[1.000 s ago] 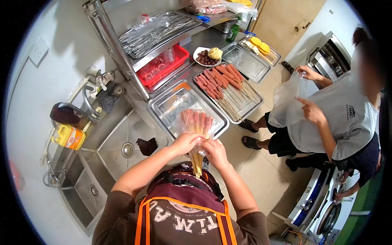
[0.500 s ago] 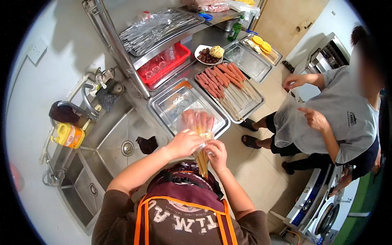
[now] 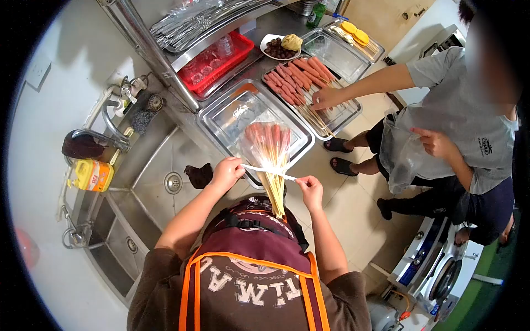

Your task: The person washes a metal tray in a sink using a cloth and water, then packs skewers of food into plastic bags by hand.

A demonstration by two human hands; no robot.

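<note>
A clear plastic bag holds several reddish sausages on wooden skewers, the bare sticks pointing down toward my body. The bag's mouth is drawn out into two ends crossing the sticks. My left hand pinches the left end, and my right hand pinches the right end. Behind the bag is a metal tray. Beyond it, a second tray carries rows of skewered sausages. A co-worker's hand touches the sticks there; the co-worker's other hand is by a plastic bag.
A steel sink with a dark cloth lies to the left, near a yellow bottle. Behind are a red basket, a plate of dark round food and another tray. A co-worker stands at the right.
My hands have moved apart, stretching the bag's ends sideways, and the sausages inside show more clearly. The co-worker has reached over to the skewer tray. The view has shifted slightly.
</note>
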